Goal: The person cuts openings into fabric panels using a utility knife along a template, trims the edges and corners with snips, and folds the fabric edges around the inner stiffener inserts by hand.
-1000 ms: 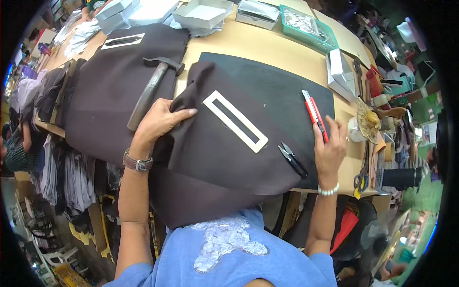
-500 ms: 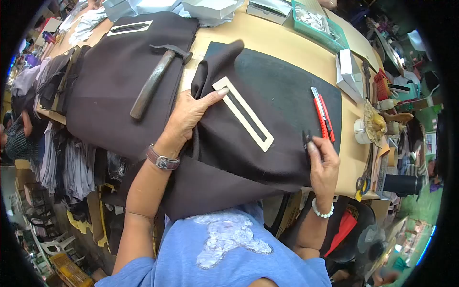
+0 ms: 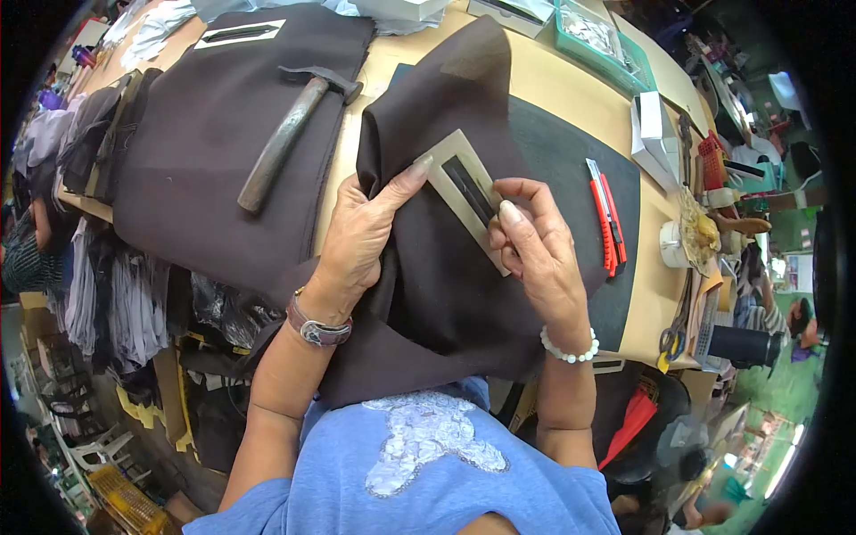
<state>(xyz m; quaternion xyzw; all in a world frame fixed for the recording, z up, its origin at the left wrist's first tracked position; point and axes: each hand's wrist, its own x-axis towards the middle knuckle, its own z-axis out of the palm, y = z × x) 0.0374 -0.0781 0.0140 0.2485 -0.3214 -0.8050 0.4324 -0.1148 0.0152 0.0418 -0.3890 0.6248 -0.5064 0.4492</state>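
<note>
- Our left hand (image 3: 358,234) is closed on the bunched dark cloth (image 3: 437,308), with its thumb on the upper-left end of the pale frame (image 3: 466,143). Our right hand (image 3: 542,245) has its fingers curled together by the frame's right edge; we cannot tell whether anything is tucked inside them.
- We have the frame between our two hands, on the dark cloth, in front of our body. Its long axis runs diagonally, from the upper left by our left thumb down to the lower right behind our right fingers. The slot in it lies along the same line and shows dark.
- Up at the far right of the counter (image 3: 406,52) we see a green tray (image 3: 640,67) holding many small whitish pieces, too small for us to name.
- Beside that tray is a white box (image 3: 506,20) with something pale in it, partly cut off by the picture edge.
- Near the right edge of the black mat (image 3: 571,147) stands another white box (image 3: 655,143); we cannot make out its contents.
- Below it is a white tub (image 3: 673,245), with a crusted yellowish lump (image 3: 700,234) beside its rim.
- On the mat lies a red cutter (image 3: 606,236), blade pointing away from us.
- On the left-hand cloth (image 3: 187,169) rests a hammer (image 3: 283,143), its handle slanting down toward the lower left.
</note>
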